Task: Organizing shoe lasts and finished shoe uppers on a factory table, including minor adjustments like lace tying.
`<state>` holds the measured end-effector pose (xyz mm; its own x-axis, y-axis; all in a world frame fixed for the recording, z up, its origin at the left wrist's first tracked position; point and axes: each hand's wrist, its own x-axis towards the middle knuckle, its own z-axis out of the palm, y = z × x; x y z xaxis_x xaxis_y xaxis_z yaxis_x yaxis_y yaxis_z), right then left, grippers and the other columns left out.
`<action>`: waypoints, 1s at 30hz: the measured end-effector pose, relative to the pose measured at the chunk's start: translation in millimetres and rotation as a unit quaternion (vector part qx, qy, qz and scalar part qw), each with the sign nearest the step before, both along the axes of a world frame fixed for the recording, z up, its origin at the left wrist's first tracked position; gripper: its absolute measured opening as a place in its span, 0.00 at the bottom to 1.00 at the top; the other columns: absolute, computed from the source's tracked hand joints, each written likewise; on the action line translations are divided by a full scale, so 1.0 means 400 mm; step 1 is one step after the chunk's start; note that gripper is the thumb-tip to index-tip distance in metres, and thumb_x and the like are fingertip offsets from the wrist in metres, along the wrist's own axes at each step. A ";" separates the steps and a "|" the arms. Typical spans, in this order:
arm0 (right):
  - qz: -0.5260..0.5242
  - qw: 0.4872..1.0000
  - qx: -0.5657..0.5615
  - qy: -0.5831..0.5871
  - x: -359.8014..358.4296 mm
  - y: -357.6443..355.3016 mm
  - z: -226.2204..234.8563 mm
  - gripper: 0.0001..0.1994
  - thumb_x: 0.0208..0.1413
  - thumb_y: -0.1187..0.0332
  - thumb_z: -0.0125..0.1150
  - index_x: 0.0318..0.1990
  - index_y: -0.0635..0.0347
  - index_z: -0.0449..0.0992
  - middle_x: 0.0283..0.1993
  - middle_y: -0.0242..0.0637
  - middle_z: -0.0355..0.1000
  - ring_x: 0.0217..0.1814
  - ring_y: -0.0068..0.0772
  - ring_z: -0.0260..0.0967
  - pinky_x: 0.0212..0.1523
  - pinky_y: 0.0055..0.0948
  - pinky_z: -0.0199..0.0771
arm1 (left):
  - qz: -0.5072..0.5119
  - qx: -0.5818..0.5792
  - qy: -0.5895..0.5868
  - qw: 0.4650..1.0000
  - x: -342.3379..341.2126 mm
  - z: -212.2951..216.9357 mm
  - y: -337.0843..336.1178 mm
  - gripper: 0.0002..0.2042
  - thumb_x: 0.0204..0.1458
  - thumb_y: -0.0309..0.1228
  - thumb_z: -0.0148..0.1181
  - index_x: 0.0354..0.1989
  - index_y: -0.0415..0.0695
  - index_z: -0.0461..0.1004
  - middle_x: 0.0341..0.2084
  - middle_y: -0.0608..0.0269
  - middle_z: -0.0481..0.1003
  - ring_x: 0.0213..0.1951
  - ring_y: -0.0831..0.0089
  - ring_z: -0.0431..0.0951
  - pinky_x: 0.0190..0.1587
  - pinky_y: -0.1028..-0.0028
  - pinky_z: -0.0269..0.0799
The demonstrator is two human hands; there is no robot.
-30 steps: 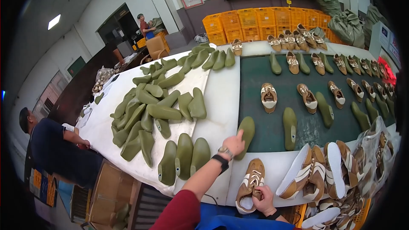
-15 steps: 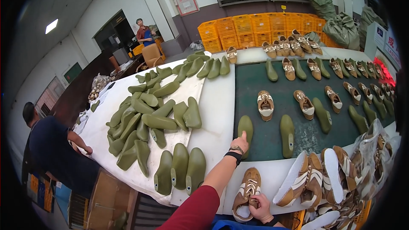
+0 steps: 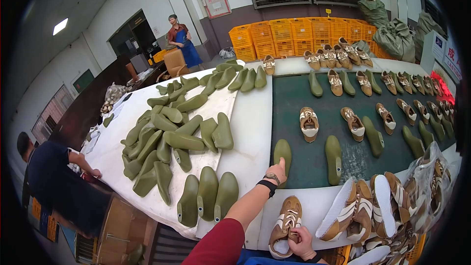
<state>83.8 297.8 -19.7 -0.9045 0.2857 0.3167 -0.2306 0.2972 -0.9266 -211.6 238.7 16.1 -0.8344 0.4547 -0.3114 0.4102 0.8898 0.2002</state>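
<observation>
My left hand (image 3: 276,172) grips the near end of an olive-green shoe last (image 3: 282,149) at the near left corner of the dark green belt. Its thumb lies on top and its other fingers are mostly hidden. My right hand (image 3: 302,243) holds the collar of a brown sneaker (image 3: 288,212) with white stripes and laces, close to my body on the white table edge. The sneaker's toe points away from me. Right of the left hand, another green last (image 3: 333,159) lies on the belt.
A pile of green lasts (image 3: 162,132) covers the white table at left. Belt (image 3: 314,167) rows hold sneakers and lasts. More sneakers (image 3: 363,201) crowd the near right, beside a clear plastic bag (image 3: 427,186). Orange crates (image 3: 282,32) stand behind. Two other people are at left.
My left hand and its last have shifted slightly toward me. The right hand stays on the sneaker. The person at the back moved right into fuller view; the person at left leaned lower.
</observation>
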 end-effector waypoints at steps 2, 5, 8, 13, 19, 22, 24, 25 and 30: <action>0.000 1.000 -0.007 -0.016 -0.001 0.000 0.007 0.14 0.37 0.77 0.61 0.36 0.62 0.73 0.28 0.34 0.62 0.23 0.23 0.61 0.22 0.19 0.59 | -0.001 -0.003 -0.011 1.000 -0.012 -0.002 0.004 0.38 0.48 0.30 0.55 0.67 0.40 0.43 0.38 0.44 0.77 0.42 0.53 0.78 0.45 0.61 0.74; 0.008 1.000 0.009 -0.012 -0.011 -0.001 0.015 0.14 0.37 0.77 0.61 0.36 0.62 0.73 0.27 0.34 0.62 0.23 0.23 0.61 0.22 0.19 0.59 | -0.004 -0.001 -0.008 1.000 -0.044 -0.019 -0.005 0.44 0.45 0.36 0.63 0.67 0.39 0.42 0.38 0.41 0.76 0.41 0.51 0.78 0.45 0.61 0.74; 0.002 1.000 0.005 -0.014 -0.019 0.005 0.015 0.14 0.37 0.77 0.61 0.36 0.62 0.73 0.27 0.35 0.62 0.22 0.23 0.61 0.21 0.19 0.59 | -0.005 -0.006 -0.007 1.000 -0.051 -0.013 0.013 0.44 0.45 0.35 0.63 0.67 0.39 0.42 0.38 0.42 0.76 0.41 0.51 0.78 0.45 0.62 0.74; 0.001 0.999 0.037 0.005 -0.020 0.004 -0.004 0.13 0.37 0.76 0.61 0.36 0.62 0.73 0.26 0.35 0.62 0.22 0.25 0.60 0.21 0.20 0.59 | 0.001 0.014 -0.001 1.000 -0.062 -0.026 0.011 0.42 0.46 0.34 0.61 0.67 0.40 0.42 0.39 0.43 0.76 0.42 0.52 0.77 0.46 0.62 0.74; 0.034 0.999 0.015 -0.036 0.014 -0.008 -0.031 0.14 0.45 0.81 0.58 0.42 0.63 0.72 0.38 0.40 0.67 0.37 0.30 0.70 0.36 0.25 0.71 | -0.003 0.035 0.005 0.999 -0.034 -0.063 0.022 0.37 0.47 0.29 0.54 0.66 0.39 0.44 0.38 0.41 0.76 0.43 0.51 0.78 0.46 0.61 0.73; 0.028 0.999 0.010 -0.030 0.011 -0.012 -0.026 0.14 0.45 0.81 0.58 0.42 0.63 0.73 0.36 0.40 0.68 0.36 0.31 0.70 0.36 0.25 0.71 | 0.002 0.023 -0.031 0.999 -0.020 -0.033 0.020 0.33 0.51 0.26 0.48 0.67 0.41 0.43 0.42 0.41 0.75 0.46 0.53 0.77 0.48 0.62 0.72; 0.022 0.999 0.006 -0.039 0.007 -0.016 -0.003 0.13 0.45 0.80 0.58 0.41 0.63 0.73 0.35 0.40 0.69 0.34 0.31 0.70 0.35 0.25 0.71 | 0.000 0.021 -0.033 0.999 -0.024 -0.021 0.018 0.34 0.51 0.26 0.48 0.67 0.41 0.42 0.42 0.41 0.75 0.46 0.54 0.77 0.48 0.62 0.72; 0.023 0.999 0.006 -0.040 0.006 -0.018 -0.005 0.13 0.45 0.80 0.58 0.41 0.63 0.73 0.35 0.40 0.69 0.34 0.31 0.70 0.35 0.25 0.71 | 0.002 0.021 -0.034 0.999 -0.029 -0.026 0.016 0.34 0.51 0.26 0.48 0.67 0.41 0.42 0.42 0.41 0.75 0.46 0.54 0.77 0.48 0.62 0.72; 0.015 1.000 0.011 -0.018 -0.010 -0.015 -0.055 0.14 0.46 0.81 0.58 0.43 0.64 0.73 0.35 0.38 0.70 0.35 0.28 0.71 0.36 0.24 0.72 | 0.007 0.022 -0.018 1.000 -0.051 -0.041 0.027 0.37 0.49 0.29 0.54 0.66 0.41 0.43 0.40 0.42 0.76 0.44 0.52 0.77 0.47 0.60 0.72</action>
<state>79.8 291.7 -41.6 -0.9234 0.2510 0.2902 -0.2067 0.3118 -0.9274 -232.0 249.5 -0.2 -0.8295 0.4568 -0.3215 0.3897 0.8856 0.2528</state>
